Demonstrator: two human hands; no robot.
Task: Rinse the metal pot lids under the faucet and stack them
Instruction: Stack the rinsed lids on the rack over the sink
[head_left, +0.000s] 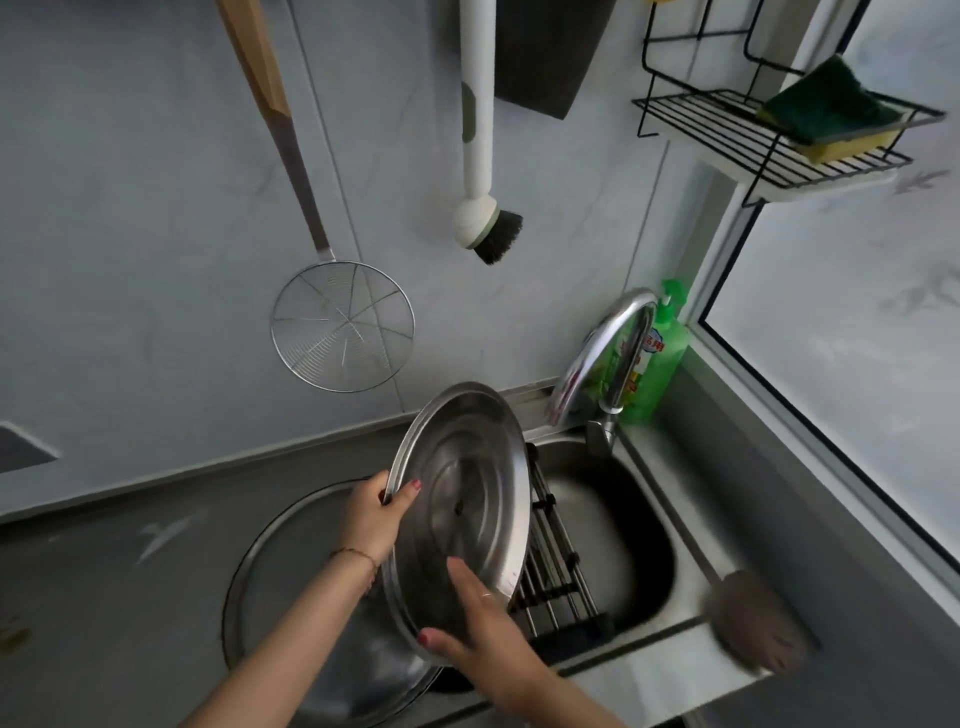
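Clearly, both hands carry the lid (462, 499) tilted left of the faucet (602, 353): left hand (371, 512) grips its rim, right hand (483, 623) lies flat beneath.

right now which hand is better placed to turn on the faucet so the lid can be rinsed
The right hand. It lies flat on the lid, nearer the faucet, and could probably let go. The left hand grips the lid's far rim, supporting it.

A tilted lid (462, 499) stands left of the faucet (602, 353), above the sink (608, 525) rack (556, 577).
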